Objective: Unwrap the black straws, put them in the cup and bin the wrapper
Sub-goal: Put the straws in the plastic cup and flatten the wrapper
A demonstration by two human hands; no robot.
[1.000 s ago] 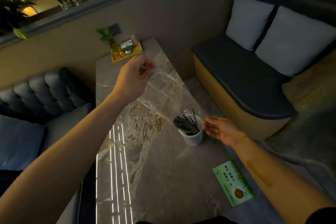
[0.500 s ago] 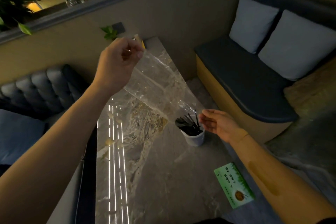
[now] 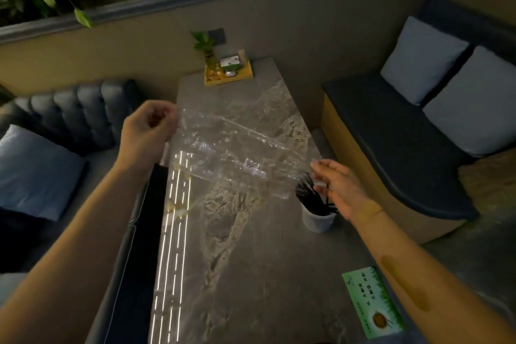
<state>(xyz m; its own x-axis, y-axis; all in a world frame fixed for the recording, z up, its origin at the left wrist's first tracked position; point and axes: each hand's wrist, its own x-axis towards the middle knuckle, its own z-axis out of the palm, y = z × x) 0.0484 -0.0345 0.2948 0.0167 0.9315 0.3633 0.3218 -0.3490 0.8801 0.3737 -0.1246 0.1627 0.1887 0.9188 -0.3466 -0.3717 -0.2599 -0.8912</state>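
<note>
I see the clear wrapper has swung down from its raised tilt and now hangs stretched level over the table, my left hand pinching one end, my right hand with loosely spread fingers touching the other. It looks empty, so binning remains. The black straws stand in the white cup near the table's right edge.

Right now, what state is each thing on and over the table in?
Wrapper: empty, crumpled, stretched in the air between both hands.
Left hand: shut on the wrapper's far end.
Right hand: fingers at the wrapper's near end; grip unclear.
Black straws: unwrapped, standing loose in the cup.
Cup: upright on the table.
Green card: lying flat by the table's edge.
</note>
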